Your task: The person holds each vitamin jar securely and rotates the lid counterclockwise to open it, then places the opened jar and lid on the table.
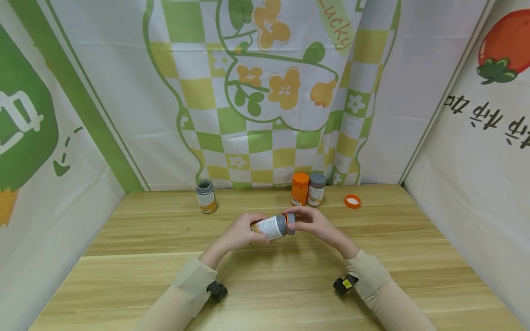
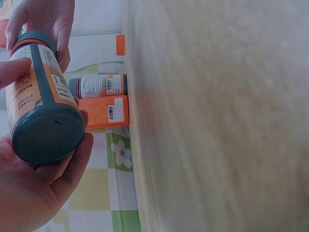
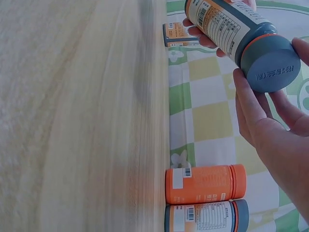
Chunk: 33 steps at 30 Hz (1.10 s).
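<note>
My left hand (image 1: 239, 233) grips a grey pill bottle (image 1: 270, 227) with a white and orange label, held tilted on its side above the table. The grey cap (image 1: 291, 224), with an orange ring under it, sits at the bottle's neck. Fingers and thumb of my right hand (image 1: 318, 226) are around that cap. In the right wrist view, raised lettering shows on the top of the cap (image 3: 271, 67). The left wrist view shows the dark bottle base (image 2: 48, 135), with the left fingers curled round the body.
An uncapped grey bottle (image 1: 206, 197) stands at the back left. Farther right, an orange bottle (image 1: 299, 189) and a grey-capped bottle (image 1: 316, 189) stand side by side near the back wall. An orange cap (image 1: 353, 201) lies with its white inside up on the wooden table (image 1: 281, 294).
</note>
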Each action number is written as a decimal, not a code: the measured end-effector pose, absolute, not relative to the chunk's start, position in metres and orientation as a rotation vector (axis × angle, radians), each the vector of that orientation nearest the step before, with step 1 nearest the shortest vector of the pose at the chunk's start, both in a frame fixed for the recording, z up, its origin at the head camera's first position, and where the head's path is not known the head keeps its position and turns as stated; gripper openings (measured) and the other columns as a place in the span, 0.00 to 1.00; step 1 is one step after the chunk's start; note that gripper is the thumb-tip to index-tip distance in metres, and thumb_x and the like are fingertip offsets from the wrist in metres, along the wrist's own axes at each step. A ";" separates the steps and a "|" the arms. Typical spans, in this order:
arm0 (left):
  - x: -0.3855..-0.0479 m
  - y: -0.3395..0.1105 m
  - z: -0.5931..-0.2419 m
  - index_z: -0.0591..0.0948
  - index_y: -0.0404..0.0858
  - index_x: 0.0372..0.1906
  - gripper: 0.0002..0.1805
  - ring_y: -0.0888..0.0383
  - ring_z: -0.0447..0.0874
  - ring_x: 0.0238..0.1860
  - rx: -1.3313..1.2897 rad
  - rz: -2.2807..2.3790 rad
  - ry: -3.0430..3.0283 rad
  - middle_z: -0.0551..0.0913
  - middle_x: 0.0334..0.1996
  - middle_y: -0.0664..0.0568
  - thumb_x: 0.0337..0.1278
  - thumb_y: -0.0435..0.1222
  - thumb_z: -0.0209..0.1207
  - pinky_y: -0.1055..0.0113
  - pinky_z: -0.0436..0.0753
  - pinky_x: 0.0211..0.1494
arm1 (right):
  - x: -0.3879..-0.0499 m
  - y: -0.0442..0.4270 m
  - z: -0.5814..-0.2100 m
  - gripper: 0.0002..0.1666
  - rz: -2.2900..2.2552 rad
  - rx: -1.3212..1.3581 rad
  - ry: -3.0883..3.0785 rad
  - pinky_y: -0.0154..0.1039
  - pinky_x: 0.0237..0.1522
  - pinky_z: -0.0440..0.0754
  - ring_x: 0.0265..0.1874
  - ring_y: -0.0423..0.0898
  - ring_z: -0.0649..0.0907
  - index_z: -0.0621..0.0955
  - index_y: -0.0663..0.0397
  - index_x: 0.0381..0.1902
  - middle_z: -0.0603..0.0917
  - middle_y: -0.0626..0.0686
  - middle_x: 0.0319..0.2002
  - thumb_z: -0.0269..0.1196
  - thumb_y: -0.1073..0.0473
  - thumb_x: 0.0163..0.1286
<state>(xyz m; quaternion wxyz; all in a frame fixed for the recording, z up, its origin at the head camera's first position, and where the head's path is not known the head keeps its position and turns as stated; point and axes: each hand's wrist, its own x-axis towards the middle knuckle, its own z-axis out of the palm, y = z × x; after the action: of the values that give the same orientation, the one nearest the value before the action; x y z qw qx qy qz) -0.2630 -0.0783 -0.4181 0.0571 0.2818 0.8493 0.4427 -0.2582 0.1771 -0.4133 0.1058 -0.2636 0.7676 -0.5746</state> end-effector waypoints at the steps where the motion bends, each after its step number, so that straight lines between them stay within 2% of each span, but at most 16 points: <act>1: -0.263 -0.079 -0.418 0.83 0.43 0.46 0.26 0.59 0.77 0.33 0.856 1.344 2.568 0.83 0.35 0.53 0.32 0.40 0.70 0.65 0.76 0.35 | -0.258 0.177 -0.413 0.23 -1.695 -0.784 2.258 0.43 0.50 0.78 0.51 0.51 0.79 0.76 0.52 0.59 0.76 0.58 0.56 0.61 0.58 0.66; 16: -0.265 -0.083 -0.418 0.82 0.41 0.49 0.28 0.59 0.78 0.34 0.824 1.408 2.505 0.83 0.36 0.51 0.33 0.40 0.70 0.64 0.78 0.36 | -0.256 0.179 -0.410 0.23 -1.783 -0.783 2.267 0.40 0.51 0.77 0.54 0.48 0.77 0.77 0.55 0.58 0.77 0.58 0.59 0.62 0.59 0.65; 26: -0.265 -0.085 -0.420 0.81 0.41 0.51 0.30 0.59 0.78 0.34 0.799 1.426 2.523 0.84 0.38 0.50 0.33 0.41 0.70 0.65 0.78 0.35 | -0.260 0.181 -0.415 0.22 -1.795 -0.763 2.317 0.38 0.51 0.76 0.55 0.59 0.75 0.77 0.55 0.57 0.78 0.59 0.57 0.62 0.61 0.64; 33: -0.266 -0.088 -0.421 0.81 0.42 0.52 0.30 0.58 0.78 0.35 0.761 1.455 2.515 0.83 0.38 0.49 0.33 0.40 0.70 0.64 0.79 0.35 | -0.260 0.184 -0.416 0.23 -1.810 -0.760 2.288 0.37 0.50 0.77 0.54 0.52 0.76 0.76 0.56 0.58 0.77 0.60 0.58 0.62 0.61 0.65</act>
<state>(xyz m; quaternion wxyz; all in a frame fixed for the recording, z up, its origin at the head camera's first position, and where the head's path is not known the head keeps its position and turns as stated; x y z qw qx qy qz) -0.2664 -0.0878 -0.4212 0.0690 0.2527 0.8354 0.4832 -0.2604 0.1838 -0.4163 0.0633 -0.2516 0.7575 -0.5991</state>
